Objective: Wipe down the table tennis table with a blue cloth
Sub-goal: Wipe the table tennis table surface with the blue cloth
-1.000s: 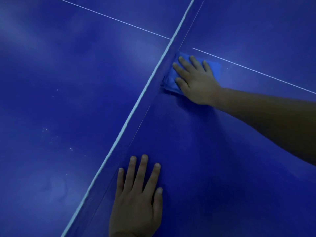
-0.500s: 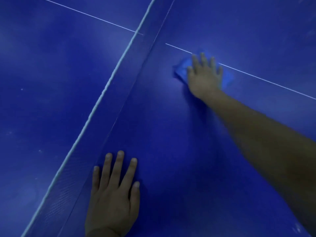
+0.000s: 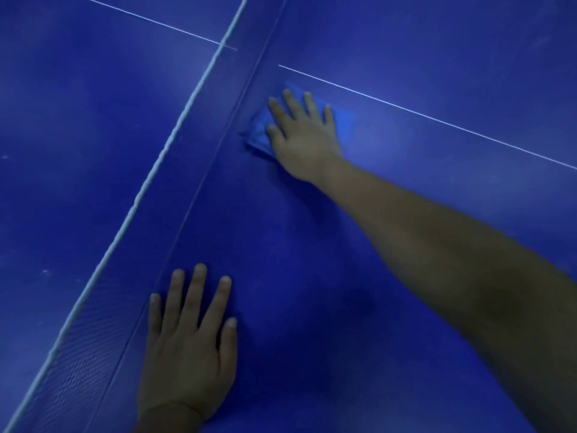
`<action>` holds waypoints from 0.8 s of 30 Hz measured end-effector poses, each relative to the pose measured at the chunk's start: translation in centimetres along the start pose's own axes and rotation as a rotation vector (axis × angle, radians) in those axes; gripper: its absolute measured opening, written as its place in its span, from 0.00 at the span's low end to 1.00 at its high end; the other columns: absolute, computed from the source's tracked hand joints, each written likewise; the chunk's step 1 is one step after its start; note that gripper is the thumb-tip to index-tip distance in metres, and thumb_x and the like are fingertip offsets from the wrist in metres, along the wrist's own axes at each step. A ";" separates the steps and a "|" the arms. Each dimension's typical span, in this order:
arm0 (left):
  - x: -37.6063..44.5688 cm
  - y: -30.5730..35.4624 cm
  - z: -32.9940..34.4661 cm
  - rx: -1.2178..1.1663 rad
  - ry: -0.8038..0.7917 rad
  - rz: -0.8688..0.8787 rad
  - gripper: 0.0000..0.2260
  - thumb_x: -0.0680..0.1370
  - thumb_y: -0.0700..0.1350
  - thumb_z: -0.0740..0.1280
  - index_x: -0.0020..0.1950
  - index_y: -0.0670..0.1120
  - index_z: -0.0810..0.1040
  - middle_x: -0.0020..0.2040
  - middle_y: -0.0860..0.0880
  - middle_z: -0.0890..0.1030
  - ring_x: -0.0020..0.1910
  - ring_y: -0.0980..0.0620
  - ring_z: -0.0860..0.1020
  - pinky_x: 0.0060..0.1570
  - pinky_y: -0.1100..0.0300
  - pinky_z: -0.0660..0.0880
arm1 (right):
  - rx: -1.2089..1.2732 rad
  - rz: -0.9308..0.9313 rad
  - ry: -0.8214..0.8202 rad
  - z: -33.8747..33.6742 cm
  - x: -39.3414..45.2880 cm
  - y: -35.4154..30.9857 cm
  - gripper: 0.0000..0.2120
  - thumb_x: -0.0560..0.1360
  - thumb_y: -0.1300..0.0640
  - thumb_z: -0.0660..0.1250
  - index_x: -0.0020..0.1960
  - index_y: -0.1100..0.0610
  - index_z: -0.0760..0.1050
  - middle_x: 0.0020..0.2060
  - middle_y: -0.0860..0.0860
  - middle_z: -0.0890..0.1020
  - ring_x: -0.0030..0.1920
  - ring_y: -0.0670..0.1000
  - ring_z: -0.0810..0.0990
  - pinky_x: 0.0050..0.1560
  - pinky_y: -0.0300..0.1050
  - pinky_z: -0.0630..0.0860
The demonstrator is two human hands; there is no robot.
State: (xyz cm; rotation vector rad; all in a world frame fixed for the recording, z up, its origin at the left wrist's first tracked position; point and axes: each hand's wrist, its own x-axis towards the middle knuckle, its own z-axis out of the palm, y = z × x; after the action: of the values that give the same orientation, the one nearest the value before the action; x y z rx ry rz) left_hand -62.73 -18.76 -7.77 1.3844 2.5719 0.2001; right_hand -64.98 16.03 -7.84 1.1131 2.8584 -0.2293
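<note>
blue cloth (image 3: 257,132) pinned flat under the right hand (image 3: 304,139) on the table tennis table (image 3: 343,276), just right of the net (image 3: 187,170).

lies bunched on the table's dark blue surface, its left edge close against the foot of the net, its right edge showing past the fingers, just on the near side of the thin white centre line (image 3: 437,119). covered by the right hand, palm down, fingers straight and spread, pressing rather than gripping, forearm reaching in from the lower right. planted nearer and further left, the left hand (image 3: 190,348) flat on the bare table, fingers straight and slightly apart, holding nothing, little finger beside the net's lower edge. running diagonally from near left to far centre, the net with its pale top band, and beyond it the table's other half, faintly speckled.
</note>
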 end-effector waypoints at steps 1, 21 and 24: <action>0.0 0.0 0.0 -0.008 0.006 0.001 0.27 0.78 0.55 0.54 0.76 0.50 0.65 0.78 0.44 0.61 0.78 0.42 0.56 0.75 0.43 0.47 | -0.031 0.058 0.027 -0.2 -0.6 2.5 0.28 0.83 0.41 0.46 0.81 0.46 0.53 0.81 0.48 0.52 0.80 0.58 0.49 0.76 0.66 0.48; -0.1 0.4 -0.3 -0.005 -0.011 -0.024 0.26 0.79 0.55 0.52 0.77 0.50 0.63 0.79 0.44 0.60 0.79 0.43 0.54 0.76 0.46 0.44 | 0.103 0.819 0.147 -2.6 -7.3 21.7 0.28 0.83 0.43 0.46 0.81 0.50 0.52 0.81 0.52 0.52 0.80 0.61 0.49 0.75 0.69 0.47; -0.1 0.5 -0.5 -0.018 -0.007 -0.029 0.26 0.79 0.55 0.52 0.77 0.49 0.64 0.79 0.44 0.61 0.79 0.42 0.54 0.76 0.47 0.43 | 0.069 0.664 0.163 -1.4 -7.1 16.9 0.28 0.84 0.43 0.47 0.81 0.50 0.52 0.81 0.52 0.52 0.80 0.61 0.49 0.75 0.69 0.47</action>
State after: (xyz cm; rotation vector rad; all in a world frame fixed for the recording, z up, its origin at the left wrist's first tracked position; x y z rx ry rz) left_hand -62.35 -18.60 -7.15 1.3385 2.5762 0.2135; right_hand -48.29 23.82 -7.53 2.0829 2.4264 -0.1981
